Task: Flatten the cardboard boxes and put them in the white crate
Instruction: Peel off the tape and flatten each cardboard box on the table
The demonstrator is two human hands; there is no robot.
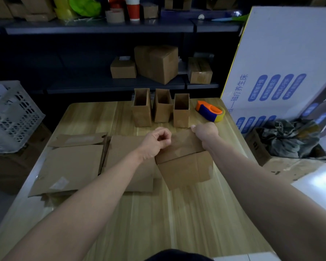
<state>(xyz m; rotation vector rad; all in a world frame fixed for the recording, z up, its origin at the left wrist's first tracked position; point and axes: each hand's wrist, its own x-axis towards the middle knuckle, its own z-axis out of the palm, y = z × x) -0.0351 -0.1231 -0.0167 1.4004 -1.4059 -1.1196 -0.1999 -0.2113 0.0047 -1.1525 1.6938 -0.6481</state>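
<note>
Both hands are on the closed cardboard box (183, 161) at table centre: your right hand (205, 131) clamps its far right top corner, your left hand (157, 141) sits curled loosely at its far left edge, gripping nothing I can confirm. Matte, creased corrugated board, long axis left-right; the white crate (11, 117) sits well off to your left, so the left hand is nearer.

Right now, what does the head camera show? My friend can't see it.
Two bare arms reach over a wooden table: the right hand grips the far edge of a closed cardboard box, the left hand curls loosely beside it. Three open boxes stand behind; flattened cardboard lies left.
</note>
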